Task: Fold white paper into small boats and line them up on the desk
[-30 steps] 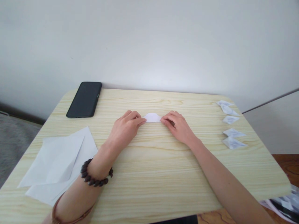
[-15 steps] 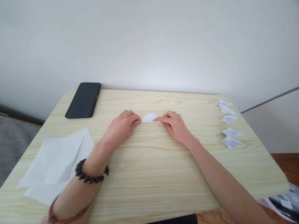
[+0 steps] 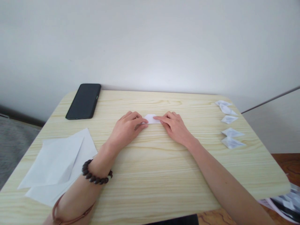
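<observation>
Between my hands, a small folded white paper (image 3: 150, 119) lies on the wooden table, its far edge narrower than its straight near edge. My left hand (image 3: 128, 126) pinches its left end between thumb and fingers, covering that corner. At the other end, my right hand (image 3: 173, 126) grips the paper's right corner, with the index finger stretched along its top surface. The thumb's contact on the right is partly hidden.
White paper sheets (image 3: 53, 162) lie overlapped at the left, beside my left forearm. A black tablet or phone (image 3: 83, 101) rests at the back left. Several folded paper pieces (image 3: 232, 142) line the right side. A wall (image 3: 154, 47) rises behind the table (image 3: 150, 172).
My left hand has shifted a little to the right along the paper, its thumb and fingers now nearer the middle. The right hand has stayed almost in place.
</observation>
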{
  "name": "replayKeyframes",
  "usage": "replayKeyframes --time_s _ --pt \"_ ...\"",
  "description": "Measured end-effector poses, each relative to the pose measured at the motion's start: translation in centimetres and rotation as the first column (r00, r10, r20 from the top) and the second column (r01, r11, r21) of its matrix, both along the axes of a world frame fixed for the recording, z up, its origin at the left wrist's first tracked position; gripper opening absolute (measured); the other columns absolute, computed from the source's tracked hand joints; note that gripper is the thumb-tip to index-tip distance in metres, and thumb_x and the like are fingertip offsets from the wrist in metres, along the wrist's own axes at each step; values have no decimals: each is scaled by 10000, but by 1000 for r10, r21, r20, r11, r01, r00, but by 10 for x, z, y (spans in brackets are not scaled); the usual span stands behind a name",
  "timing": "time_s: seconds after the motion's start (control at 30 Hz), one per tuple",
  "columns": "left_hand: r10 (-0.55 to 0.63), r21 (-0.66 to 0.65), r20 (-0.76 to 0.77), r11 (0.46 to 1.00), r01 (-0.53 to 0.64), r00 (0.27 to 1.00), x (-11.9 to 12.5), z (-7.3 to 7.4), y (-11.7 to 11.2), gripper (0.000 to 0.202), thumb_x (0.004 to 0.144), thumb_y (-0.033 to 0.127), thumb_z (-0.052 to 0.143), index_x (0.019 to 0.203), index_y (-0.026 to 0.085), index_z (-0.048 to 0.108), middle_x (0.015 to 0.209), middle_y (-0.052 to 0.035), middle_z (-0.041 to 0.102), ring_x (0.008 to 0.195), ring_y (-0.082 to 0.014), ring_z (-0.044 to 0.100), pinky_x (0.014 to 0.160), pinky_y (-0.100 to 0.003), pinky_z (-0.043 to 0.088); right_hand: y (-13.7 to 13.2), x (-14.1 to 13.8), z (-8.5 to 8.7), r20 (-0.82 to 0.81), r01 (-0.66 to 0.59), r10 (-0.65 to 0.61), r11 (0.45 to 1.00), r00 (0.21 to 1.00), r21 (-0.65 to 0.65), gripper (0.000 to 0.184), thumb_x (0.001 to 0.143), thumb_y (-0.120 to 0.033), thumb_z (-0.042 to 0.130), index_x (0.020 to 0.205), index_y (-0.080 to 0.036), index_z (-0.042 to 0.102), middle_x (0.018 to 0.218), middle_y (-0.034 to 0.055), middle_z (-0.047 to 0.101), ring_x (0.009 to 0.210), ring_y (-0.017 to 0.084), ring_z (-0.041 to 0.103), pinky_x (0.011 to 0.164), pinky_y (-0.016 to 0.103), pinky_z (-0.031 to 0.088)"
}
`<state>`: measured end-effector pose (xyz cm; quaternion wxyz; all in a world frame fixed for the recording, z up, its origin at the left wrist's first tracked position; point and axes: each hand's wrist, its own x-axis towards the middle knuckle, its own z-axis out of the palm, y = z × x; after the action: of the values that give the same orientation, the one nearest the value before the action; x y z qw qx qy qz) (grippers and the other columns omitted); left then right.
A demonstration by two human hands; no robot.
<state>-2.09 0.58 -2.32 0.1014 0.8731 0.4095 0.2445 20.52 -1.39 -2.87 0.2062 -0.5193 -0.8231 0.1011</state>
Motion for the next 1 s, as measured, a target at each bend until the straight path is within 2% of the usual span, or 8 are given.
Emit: replayKeyframes --time_s 0.2,0.47,0.6,0.73,1.0 --pt "-9 -62 47 998 12 999 2 -1 3 262 951 262 465 939 161 706 914 -66 670 874 -213 584 806 -353 468 -1 -3 -1 -74 -32 33 999 997 22 287 948 -346 501 1133 -216 678 891 58 620 867 202 528 826 349 380" --pt "71 -165 -17 984 -73 997 4 3 6 298 938 289 485 1102 125 672 957 -91 692 915 -240 608 846 -384 469 8 -5 -2 -197 37 -47 998 979 -57 283 905 -329 583 1115 -177 696 756 29 629 759 179 525 748 316 393" --pt "112 -159 -31 981 -116 993 3 4 3 294 935 292 478 1081 179 707 900 -70 690 878 -232 614 802 -364 479 8 -7 2 -196 52 -72 993 978 -105 262 898 -288 592 1111 -188 707 743 30 617 755 176 523 724 305 396" --pt "160 -118 -82 979 -169 984 3 5 1 304 941 290 455 1087 221 712 893 -59 686 896 -239 601 798 -368 481 8 -8 2 -214 81 -100 992 972 -98 248 897 -287 593 1083 -187 723 762 39 607 764 173 529 704 297 395" --pt "170 -93 -118 979 -182 978 6 9 -1 302 944 311 465 1081 221 718 917 -69 694 944 -262 543 783 -379 486 9 -8 -1 -241 100 -122 990 963 -100 235 910 -267 561 1063 -208 730 773 26 590 713 145 535 671 281 404"
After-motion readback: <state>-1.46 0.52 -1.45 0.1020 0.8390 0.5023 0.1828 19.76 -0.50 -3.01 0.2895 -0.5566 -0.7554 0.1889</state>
